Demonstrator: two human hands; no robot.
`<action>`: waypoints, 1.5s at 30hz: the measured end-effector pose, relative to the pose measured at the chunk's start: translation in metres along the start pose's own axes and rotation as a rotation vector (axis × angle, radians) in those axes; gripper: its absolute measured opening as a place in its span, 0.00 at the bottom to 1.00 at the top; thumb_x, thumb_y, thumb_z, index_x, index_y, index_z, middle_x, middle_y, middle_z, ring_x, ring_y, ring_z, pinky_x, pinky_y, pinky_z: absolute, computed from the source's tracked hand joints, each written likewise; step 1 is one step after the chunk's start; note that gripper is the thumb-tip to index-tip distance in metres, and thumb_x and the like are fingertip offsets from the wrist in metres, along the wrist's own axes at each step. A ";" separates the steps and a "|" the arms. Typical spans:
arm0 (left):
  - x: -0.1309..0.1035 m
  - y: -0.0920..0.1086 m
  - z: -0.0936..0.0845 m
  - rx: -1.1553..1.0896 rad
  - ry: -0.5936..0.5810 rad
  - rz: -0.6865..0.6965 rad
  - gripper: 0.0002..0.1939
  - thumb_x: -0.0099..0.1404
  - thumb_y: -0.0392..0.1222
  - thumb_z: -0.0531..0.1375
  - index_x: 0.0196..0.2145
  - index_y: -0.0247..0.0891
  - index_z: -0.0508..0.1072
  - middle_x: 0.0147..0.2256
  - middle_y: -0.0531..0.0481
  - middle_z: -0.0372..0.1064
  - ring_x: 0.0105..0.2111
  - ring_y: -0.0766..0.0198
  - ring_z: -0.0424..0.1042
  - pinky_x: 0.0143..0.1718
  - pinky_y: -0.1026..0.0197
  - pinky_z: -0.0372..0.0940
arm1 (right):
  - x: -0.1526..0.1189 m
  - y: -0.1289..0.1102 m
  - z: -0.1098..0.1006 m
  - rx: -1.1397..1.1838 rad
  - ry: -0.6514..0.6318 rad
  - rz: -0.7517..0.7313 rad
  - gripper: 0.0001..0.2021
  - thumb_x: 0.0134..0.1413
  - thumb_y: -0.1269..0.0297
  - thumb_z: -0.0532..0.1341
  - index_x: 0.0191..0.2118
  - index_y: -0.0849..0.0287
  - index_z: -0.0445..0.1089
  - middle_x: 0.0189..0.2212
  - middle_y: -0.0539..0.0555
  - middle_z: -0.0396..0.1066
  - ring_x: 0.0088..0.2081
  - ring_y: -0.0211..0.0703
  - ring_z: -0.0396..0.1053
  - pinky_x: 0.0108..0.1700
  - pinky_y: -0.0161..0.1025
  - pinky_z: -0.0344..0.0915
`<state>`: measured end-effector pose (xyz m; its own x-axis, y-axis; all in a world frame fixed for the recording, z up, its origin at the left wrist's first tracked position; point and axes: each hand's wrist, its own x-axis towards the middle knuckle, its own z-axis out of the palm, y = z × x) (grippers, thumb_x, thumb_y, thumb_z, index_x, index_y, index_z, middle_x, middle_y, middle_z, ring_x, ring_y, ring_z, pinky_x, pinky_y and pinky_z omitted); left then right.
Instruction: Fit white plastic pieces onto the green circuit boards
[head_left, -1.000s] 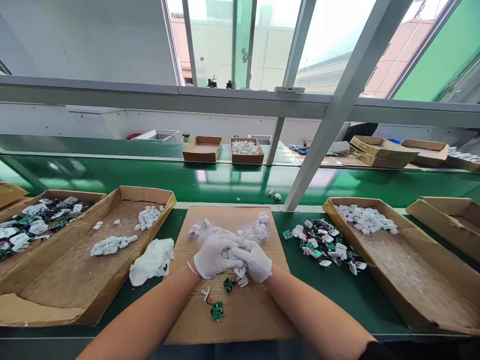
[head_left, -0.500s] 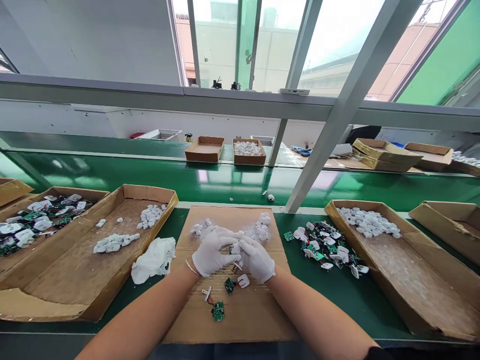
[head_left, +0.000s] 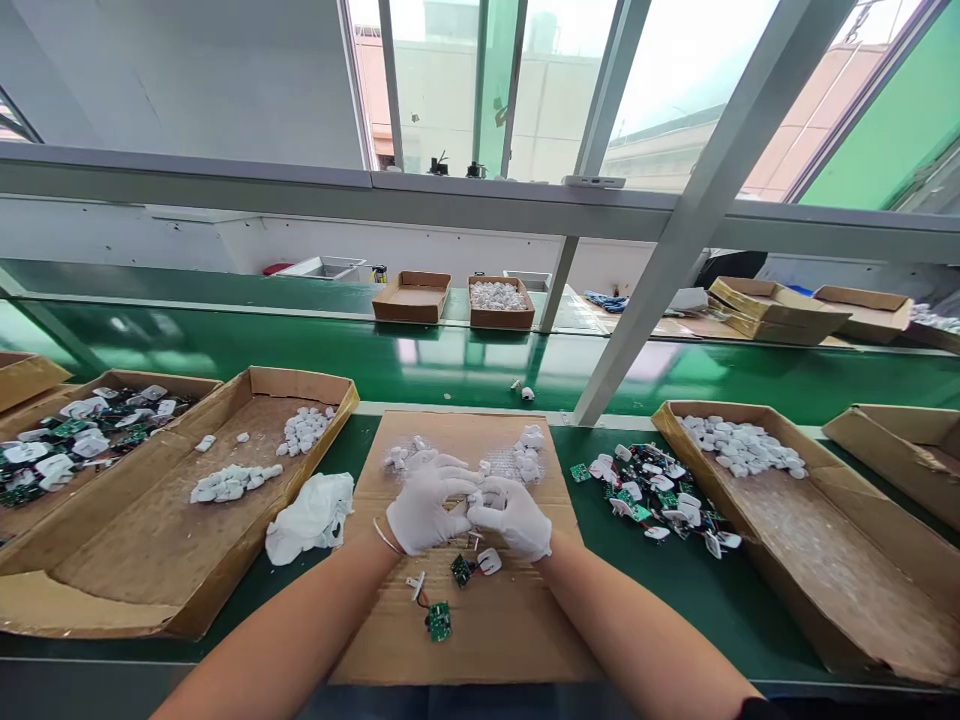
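My left hand point(head_left: 429, 505), in a white glove, meets my right hand point(head_left: 516, 515), also gloved, above the cardboard sheet point(head_left: 457, 655). Between the fingertips of both is a small white plastic part point(head_left: 474, 498), mostly covered by the fingers. Just below the hands lies a green circuit board point(head_left: 461, 570) wired to a white piece point(head_left: 489, 561). Nearer to me is a second green board point(head_left: 439, 621) with a white connector point(head_left: 417, 584). White parts on bubble wrap sit behind each hand, at the left point(head_left: 409, 456) and the right point(head_left: 529, 455).
A crumpled white cloth point(head_left: 311, 518) lies left of the sheet, beside a carton tray point(head_left: 135, 545) holding white parts. Piled boards point(head_left: 660, 495) and another tray point(head_left: 862, 570) are at the right. Behind runs a green conveyor point(head_left: 337, 350) with two small white parts on it.
My fingers have shifted around the white part, which is now more covered. The two small parts on the green conveyor have moved slightly left.
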<state>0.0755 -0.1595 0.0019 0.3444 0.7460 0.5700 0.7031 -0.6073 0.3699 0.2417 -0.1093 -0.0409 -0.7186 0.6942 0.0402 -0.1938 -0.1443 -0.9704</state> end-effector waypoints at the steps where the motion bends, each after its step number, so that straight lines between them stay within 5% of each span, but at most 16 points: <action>1: 0.000 0.000 0.000 -0.010 -0.002 -0.015 0.07 0.55 0.41 0.65 0.34 0.43 0.79 0.38 0.50 0.77 0.42 0.58 0.72 0.47 0.54 0.66 | 0.000 -0.002 0.001 0.019 -0.021 -0.002 0.14 0.41 0.61 0.69 0.30 0.62 0.67 0.25 0.48 0.64 0.27 0.35 0.61 0.31 0.34 0.58; 6: -0.001 -0.004 -0.001 -0.008 -0.023 0.004 0.10 0.56 0.45 0.66 0.37 0.44 0.79 0.39 0.49 0.77 0.43 0.57 0.71 0.48 0.54 0.66 | -0.001 -0.004 0.000 -0.015 -0.090 -0.051 0.14 0.50 0.55 0.64 0.32 0.63 0.69 0.26 0.50 0.65 0.28 0.36 0.60 0.32 0.35 0.58; 9: -0.003 -0.006 0.002 -0.014 -0.022 0.039 0.13 0.56 0.46 0.66 0.41 0.44 0.79 0.40 0.48 0.77 0.42 0.56 0.72 0.46 0.54 0.67 | -0.001 -0.002 -0.003 -0.085 -0.047 -0.031 0.13 0.48 0.57 0.66 0.27 0.63 0.68 0.23 0.48 0.61 0.25 0.33 0.56 0.29 0.33 0.54; 17: -0.004 -0.008 0.003 -0.023 -0.038 0.043 0.14 0.60 0.45 0.64 0.44 0.47 0.78 0.40 0.50 0.77 0.43 0.55 0.72 0.47 0.51 0.66 | -0.002 -0.011 -0.002 -0.062 -0.140 -0.076 0.15 0.47 0.56 0.66 0.35 0.64 0.71 0.27 0.50 0.64 0.30 0.37 0.60 0.33 0.34 0.58; 28: -0.005 -0.011 0.002 -0.103 -0.020 0.076 0.14 0.56 0.47 0.67 0.40 0.45 0.78 0.39 0.48 0.78 0.42 0.56 0.72 0.45 0.53 0.68 | -0.007 -0.004 -0.007 -0.227 -0.090 -0.091 0.13 0.53 0.57 0.62 0.31 0.64 0.69 0.27 0.51 0.65 0.30 0.37 0.60 0.35 0.36 0.58; 36: -0.009 -0.018 0.007 -0.059 -0.027 0.152 0.09 0.56 0.43 0.67 0.37 0.45 0.78 0.36 0.49 0.78 0.42 0.58 0.71 0.47 0.53 0.66 | -0.006 -0.002 -0.004 -0.183 -0.143 -0.002 0.14 0.46 0.58 0.65 0.26 0.61 0.62 0.23 0.46 0.55 0.25 0.32 0.51 0.28 0.32 0.51; 41: -0.006 -0.015 0.003 -0.124 0.037 0.133 0.13 0.56 0.47 0.68 0.39 0.43 0.77 0.38 0.48 0.77 0.40 0.58 0.72 0.45 0.54 0.67 | -0.007 -0.007 -0.003 -0.103 -0.168 -0.038 0.13 0.48 0.56 0.65 0.31 0.62 0.67 0.26 0.49 0.60 0.28 0.35 0.56 0.32 0.34 0.56; 45: -0.006 -0.015 -0.001 -0.186 -0.049 0.131 0.17 0.56 0.50 0.68 0.43 0.45 0.77 0.41 0.48 0.77 0.41 0.57 0.72 0.45 0.52 0.66 | -0.009 -0.009 -0.003 -0.149 -0.126 -0.048 0.16 0.51 0.52 0.64 0.33 0.64 0.71 0.28 0.52 0.66 0.31 0.39 0.62 0.36 0.37 0.61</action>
<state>0.0627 -0.1551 -0.0062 0.4582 0.6669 0.5876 0.5252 -0.7365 0.4263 0.2516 -0.1123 -0.0334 -0.7904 0.6030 0.1079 -0.1358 -0.0007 -0.9907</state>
